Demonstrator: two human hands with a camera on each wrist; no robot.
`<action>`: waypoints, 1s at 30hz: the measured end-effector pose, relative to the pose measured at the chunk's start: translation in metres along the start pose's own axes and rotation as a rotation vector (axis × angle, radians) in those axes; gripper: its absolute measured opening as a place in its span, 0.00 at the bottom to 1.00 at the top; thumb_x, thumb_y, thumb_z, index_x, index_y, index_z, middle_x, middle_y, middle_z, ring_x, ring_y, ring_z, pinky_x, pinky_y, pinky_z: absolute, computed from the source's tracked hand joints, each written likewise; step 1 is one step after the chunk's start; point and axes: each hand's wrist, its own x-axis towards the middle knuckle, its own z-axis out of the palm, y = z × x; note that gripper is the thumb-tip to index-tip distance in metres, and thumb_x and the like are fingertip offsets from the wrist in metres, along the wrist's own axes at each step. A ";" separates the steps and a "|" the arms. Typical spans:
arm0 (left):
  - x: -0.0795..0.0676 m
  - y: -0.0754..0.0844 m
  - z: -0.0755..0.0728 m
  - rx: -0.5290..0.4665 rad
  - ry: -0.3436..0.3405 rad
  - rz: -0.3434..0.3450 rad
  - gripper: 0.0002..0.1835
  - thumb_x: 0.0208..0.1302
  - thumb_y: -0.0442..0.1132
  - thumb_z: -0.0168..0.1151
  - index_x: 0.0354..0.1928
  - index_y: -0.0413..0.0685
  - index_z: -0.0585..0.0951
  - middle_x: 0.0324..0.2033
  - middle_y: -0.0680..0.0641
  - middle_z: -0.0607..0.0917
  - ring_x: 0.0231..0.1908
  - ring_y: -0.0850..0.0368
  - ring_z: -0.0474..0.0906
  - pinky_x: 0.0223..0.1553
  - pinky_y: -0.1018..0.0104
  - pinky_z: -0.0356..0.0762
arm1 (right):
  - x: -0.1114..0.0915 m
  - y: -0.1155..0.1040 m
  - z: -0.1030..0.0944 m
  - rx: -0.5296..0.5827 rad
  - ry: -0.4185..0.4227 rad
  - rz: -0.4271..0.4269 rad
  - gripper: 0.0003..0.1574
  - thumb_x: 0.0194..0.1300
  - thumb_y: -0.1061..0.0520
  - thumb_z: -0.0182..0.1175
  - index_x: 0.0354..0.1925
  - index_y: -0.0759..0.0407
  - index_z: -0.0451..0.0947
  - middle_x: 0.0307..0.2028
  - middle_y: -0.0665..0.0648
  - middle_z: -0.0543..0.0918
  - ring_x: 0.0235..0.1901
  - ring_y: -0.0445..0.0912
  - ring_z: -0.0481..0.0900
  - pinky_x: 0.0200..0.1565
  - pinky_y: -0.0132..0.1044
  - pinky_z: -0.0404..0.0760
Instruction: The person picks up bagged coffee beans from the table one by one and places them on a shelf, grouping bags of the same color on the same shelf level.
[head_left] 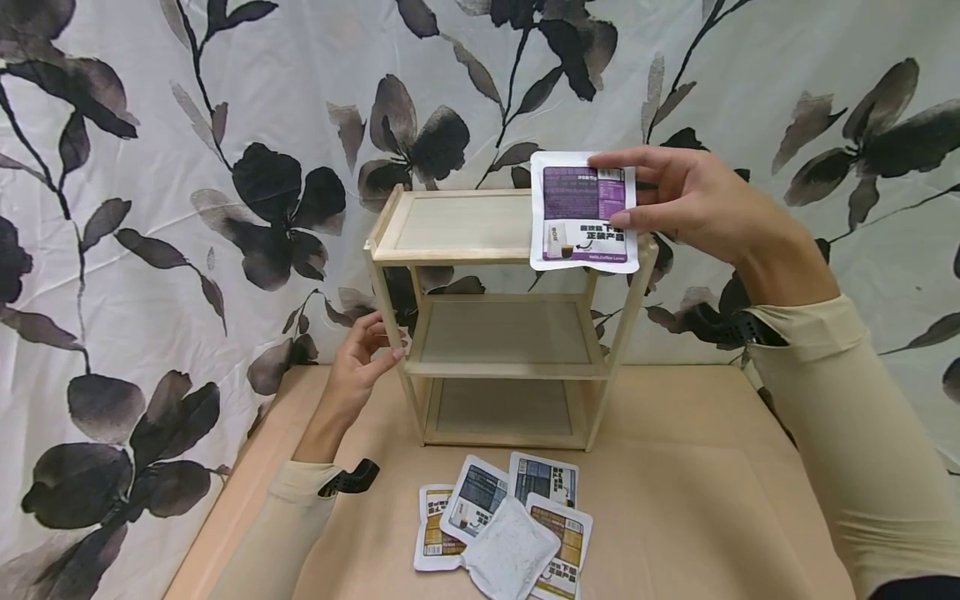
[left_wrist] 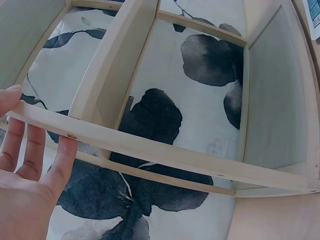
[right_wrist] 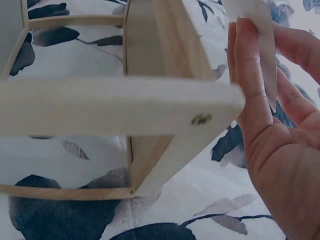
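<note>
My right hand (head_left: pixel 705 204) pinches a flat white-and-purple coffee packet (head_left: pixel 583 208) between thumb and fingers. The packet is upright before the right part of the top tier of a wooden three-tier shelf (head_left: pixel 457 223). Edge-on in the right wrist view, the same packet (right_wrist: pixel 267 55) sits between the thumb and fingers. On the shelf's left side, my left hand (head_left: pixel 356 371) holds the upright post at about middle-tier height. The left wrist view shows the thumb on one side of that post (left_wrist: pixel 150 145) and fingers on the other.
In front of the shelf lies an overlapping pile of packets: a plain white one (head_left: pixel 512 550) on top, yellow-brown ones (head_left: pixel 564 533) and blue-grey ones (head_left: pixel 474 497) beneath. The beige tabletop (head_left: pixel 690 467) meets a flower-patterned cloth (head_left: pixel 187 333) behind and at left.
</note>
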 end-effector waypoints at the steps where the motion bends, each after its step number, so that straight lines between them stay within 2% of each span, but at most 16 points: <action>1: 0.000 0.000 0.000 0.001 -0.003 0.001 0.32 0.67 0.25 0.63 0.70 0.33 0.64 0.50 0.48 0.80 0.51 0.51 0.76 0.50 0.65 0.77 | 0.002 0.001 -0.001 0.003 0.009 0.010 0.39 0.66 0.76 0.60 0.72 0.61 0.67 0.59 0.66 0.76 0.45 0.51 0.87 0.46 0.38 0.85; 10: 0.001 -0.004 -0.002 -0.002 -0.012 0.016 0.30 0.67 0.25 0.63 0.70 0.46 0.69 0.50 0.47 0.80 0.52 0.50 0.76 0.50 0.65 0.78 | 0.014 0.006 -0.011 -0.041 0.049 0.048 0.37 0.67 0.73 0.61 0.72 0.59 0.68 0.60 0.62 0.76 0.49 0.50 0.86 0.49 0.37 0.84; 16: 0.002 -0.004 -0.002 0.002 0.000 0.009 0.31 0.66 0.25 0.64 0.70 0.42 0.68 0.49 0.47 0.81 0.51 0.50 0.76 0.50 0.65 0.78 | 0.020 0.012 -0.017 -0.033 0.059 0.064 0.37 0.67 0.72 0.61 0.72 0.60 0.68 0.61 0.62 0.75 0.49 0.50 0.86 0.49 0.37 0.84; 25: 0.001 -0.002 -0.002 0.023 0.000 0.000 0.31 0.67 0.25 0.63 0.70 0.39 0.66 0.53 0.32 0.77 0.51 0.51 0.77 0.51 0.64 0.77 | 0.028 0.019 -0.027 -0.162 0.100 0.156 0.38 0.68 0.66 0.64 0.73 0.54 0.67 0.60 0.59 0.74 0.49 0.48 0.84 0.49 0.34 0.84; 30: -0.001 -0.002 -0.002 0.024 -0.001 -0.008 0.31 0.68 0.26 0.63 0.70 0.39 0.66 0.53 0.34 0.77 0.52 0.51 0.76 0.52 0.64 0.77 | 0.033 0.023 -0.031 -0.205 0.095 0.214 0.39 0.68 0.63 0.65 0.74 0.52 0.67 0.58 0.58 0.74 0.48 0.47 0.84 0.48 0.33 0.84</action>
